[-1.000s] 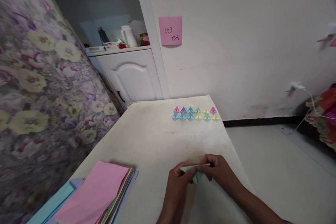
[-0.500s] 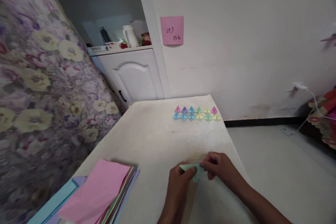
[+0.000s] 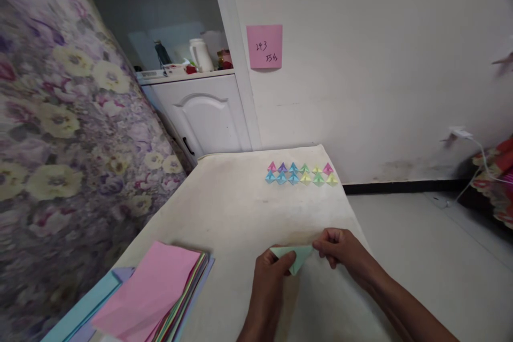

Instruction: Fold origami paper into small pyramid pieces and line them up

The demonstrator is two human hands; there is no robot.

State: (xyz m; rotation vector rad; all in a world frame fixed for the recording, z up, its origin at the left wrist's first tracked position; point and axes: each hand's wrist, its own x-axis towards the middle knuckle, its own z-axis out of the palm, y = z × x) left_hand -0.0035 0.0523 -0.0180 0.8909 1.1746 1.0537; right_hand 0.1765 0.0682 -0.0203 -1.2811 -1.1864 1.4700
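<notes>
A small folded piece of light green paper, triangular with its point downward, is held above the near part of the table. My left hand grips its left side, thumb lying across the front and fingers behind. The fingertips of my right hand pinch the paper's right corner. Farther back, two rows of small folded paper pieces in pink, purple, blue, green and yellow stand on the table.
A stack of coloured paper, pink on top, lies at the table's near left, with blue folded sheets beside it. The table meets a white wall bearing a pink note. A floral curtain hangs at left.
My right hand has slid a little to the right, out to the paper's corner. My left hand has moved slightly left, and more of the green paper's top edge shows.
</notes>
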